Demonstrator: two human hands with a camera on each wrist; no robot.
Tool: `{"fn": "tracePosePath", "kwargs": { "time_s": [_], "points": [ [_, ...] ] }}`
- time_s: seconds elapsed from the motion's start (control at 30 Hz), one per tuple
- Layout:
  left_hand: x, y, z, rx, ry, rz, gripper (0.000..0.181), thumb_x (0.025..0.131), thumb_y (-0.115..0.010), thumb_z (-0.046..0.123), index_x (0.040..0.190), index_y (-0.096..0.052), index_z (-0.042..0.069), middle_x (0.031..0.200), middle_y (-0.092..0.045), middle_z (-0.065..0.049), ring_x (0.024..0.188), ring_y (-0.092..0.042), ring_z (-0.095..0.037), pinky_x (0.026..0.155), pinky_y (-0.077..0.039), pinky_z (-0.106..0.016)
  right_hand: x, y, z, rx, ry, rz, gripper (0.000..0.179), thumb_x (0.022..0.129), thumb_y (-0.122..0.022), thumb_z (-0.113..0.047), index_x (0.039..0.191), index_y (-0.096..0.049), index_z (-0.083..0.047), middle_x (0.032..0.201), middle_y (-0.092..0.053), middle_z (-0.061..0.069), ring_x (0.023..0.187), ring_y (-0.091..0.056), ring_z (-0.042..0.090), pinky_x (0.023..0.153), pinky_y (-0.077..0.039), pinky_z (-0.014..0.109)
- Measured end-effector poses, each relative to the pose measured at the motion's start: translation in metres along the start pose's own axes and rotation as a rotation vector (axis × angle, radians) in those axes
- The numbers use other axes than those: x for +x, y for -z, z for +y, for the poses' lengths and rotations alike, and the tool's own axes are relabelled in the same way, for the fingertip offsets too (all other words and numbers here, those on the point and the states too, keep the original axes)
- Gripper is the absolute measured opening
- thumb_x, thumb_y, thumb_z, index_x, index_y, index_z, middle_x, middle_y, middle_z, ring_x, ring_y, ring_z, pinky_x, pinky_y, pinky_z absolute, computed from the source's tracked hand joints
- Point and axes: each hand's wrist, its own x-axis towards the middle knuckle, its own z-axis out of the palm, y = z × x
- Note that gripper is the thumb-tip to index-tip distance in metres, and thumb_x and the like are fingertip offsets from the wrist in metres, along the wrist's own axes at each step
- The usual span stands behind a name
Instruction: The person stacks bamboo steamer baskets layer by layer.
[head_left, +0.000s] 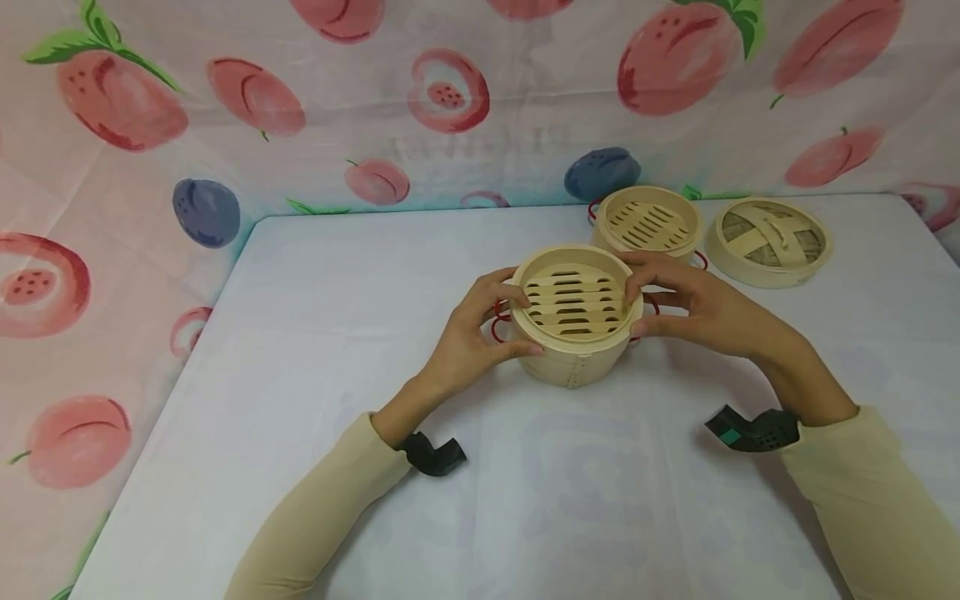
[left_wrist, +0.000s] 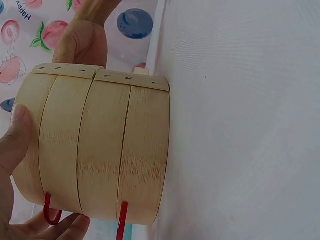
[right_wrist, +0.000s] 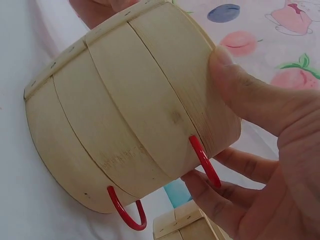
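Note:
Two round bamboo steamer baskets stand stacked on the white cloth; the upper basket (head_left: pixel 558 352) shows its slatted floor, with the lower basket (left_wrist: pixel 142 150) directly beneath. My left hand (head_left: pixel 474 321) grips the upper basket from the left, thumb at the front wall and a fingertip over the rim. From the other side my right hand (head_left: pixel 697 308) holds the same basket, thumb on its wall and index finger hooked over the rim. Red loop handles (right_wrist: pixel 205 162) stick out on the sides, one above the other. Inside the upper basket only slats show.
Behind the stack, close to my right hand, sits another slatted steamer basket (head_left: pixel 606 237) with red handles. Right of it lies a woven bamboo lid (head_left: pixel 765 271) with a small handle on top. A fruit-printed cloth (head_left: pixel 525 125) hangs beyond the table's back edge.

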Motion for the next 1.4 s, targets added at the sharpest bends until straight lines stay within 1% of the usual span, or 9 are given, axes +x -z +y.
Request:
{"fn": "tracePosePath", "kwargs": {
  "time_s": [0.3, 0.53, 0.63, 0.73, 0.87, 0.97, 1.07, 1.23, 1.4],
  "points": [
    [0.000, 0.000, -0.002, 0.023, 0.022, 0.015, 0.053, 0.068, -0.085, 0.005, 0.112, -0.055, 0.008, 0.138, -0.044, -0.011, 0.130, -0.041, -0.016, 0.098, -0.043, -0.035, 0.000, 0.001, -0.001, -0.012, -0.001, 0.005, 0.030, 0.079, -0.078, -0.005, 0.102, -0.060, -0.013, 0.146, -0.037, 0.003, 0.137, -0.026, 0.023, 0.094, -0.040, 0.060],
    [0.001, -0.001, -0.006, 0.008, 0.012, 0.013, 0.053, 0.069, -0.085, 0.003, 0.113, -0.055, 0.008, 0.140, -0.042, -0.009, 0.131, -0.039, -0.017, 0.098, -0.042, -0.037, -0.004, 0.011, 0.009, -0.043, 0.117, -0.004, 0.045, 0.082, -0.072, 0.003, 0.122, -0.057, -0.011, 0.147, -0.038, 0.005, 0.130, -0.041, 0.013, 0.096, -0.042, 0.022],
    [0.001, -0.003, -0.007, -0.037, 0.003, 0.009, 0.055, 0.069, -0.084, -0.002, 0.113, -0.052, 0.006, 0.146, -0.037, -0.009, 0.133, -0.036, -0.020, 0.098, -0.042, -0.040, -0.007, 0.021, 0.016, 0.045, 0.193, 0.061, 0.048, 0.083, -0.065, 0.015, 0.126, -0.053, 0.000, 0.144, -0.040, 0.011, 0.126, -0.046, 0.016, 0.097, -0.041, 0.020],
    [0.001, -0.004, -0.001, -0.079, -0.017, 0.004, 0.055, 0.069, -0.081, -0.009, 0.112, -0.049, 0.003, 0.149, -0.032, -0.016, 0.134, -0.035, -0.027, 0.099, -0.041, -0.044, -0.010, 0.030, 0.021, 0.110, 0.228, 0.201, 0.047, 0.081, -0.060, 0.022, 0.125, -0.051, 0.009, 0.137, -0.046, 0.013, 0.127, -0.044, 0.020, 0.096, -0.042, 0.020],
    [0.000, -0.004, 0.010, -0.112, -0.034, 0.004, 0.058, 0.068, -0.078, -0.015, 0.115, -0.046, -0.002, 0.148, -0.029, -0.025, 0.135, -0.034, -0.032, 0.100, -0.038, -0.048, -0.012, 0.037, 0.027, 0.034, 0.135, 0.403, 0.048, 0.085, -0.060, 0.016, 0.130, -0.052, 0.003, 0.132, -0.051, 0.007, 0.125, -0.045, 0.020, 0.092, -0.042, 0.015],
    [-0.002, -0.005, 0.011, -0.140, -0.037, 0.010, 0.063, 0.069, -0.076, -0.018, 0.121, -0.044, -0.006, 0.148, -0.027, -0.027, 0.136, -0.032, -0.032, 0.101, -0.036, -0.051, -0.011, 0.037, 0.031, -0.051, 0.019, 0.475, 0.047, 0.089, -0.063, 0.005, 0.134, -0.053, -0.007, 0.132, -0.050, 0.001, 0.122, -0.046, 0.016, 0.092, -0.042, 0.015],
    [-0.003, -0.005, 0.008, -0.168, -0.041, 0.012, 0.067, 0.069, -0.076, -0.018, 0.126, -0.042, -0.009, 0.149, -0.026, -0.027, 0.138, -0.029, -0.031, 0.101, -0.035, -0.052, -0.008, 0.034, 0.038, -0.050, -0.047, 0.490, 0.044, 0.090, -0.065, -0.003, 0.132, -0.054, -0.007, 0.134, -0.048, 0.004, 0.124, -0.042, 0.013, 0.101, -0.039, 0.025],
    [-0.006, -0.005, 0.002, -0.178, -0.057, 0.009, 0.064, 0.072, -0.077, -0.013, 0.126, -0.045, -0.007, 0.149, -0.027, -0.025, 0.137, -0.031, -0.029, 0.100, -0.037, -0.050, -0.006, 0.028, 0.052, -0.038, -0.114, 0.472, 0.044, 0.091, -0.067, -0.010, 0.132, -0.054, -0.006, 0.146, -0.037, 0.010, 0.135, -0.030, 0.014, 0.111, -0.024, 0.044],
    [-0.007, -0.005, 0.000, -0.165, -0.045, 0.008, 0.063, 0.072, -0.077, -0.012, 0.126, -0.046, -0.005, 0.149, -0.029, -0.023, 0.137, -0.032, -0.025, 0.100, -0.037, -0.048, -0.005, 0.022, 0.064, -0.118, -0.121, 0.478, 0.046, 0.089, -0.069, -0.009, 0.132, -0.055, -0.005, 0.153, -0.028, 0.008, 0.140, -0.022, 0.020, 0.112, -0.022, 0.035]
  ]
}}
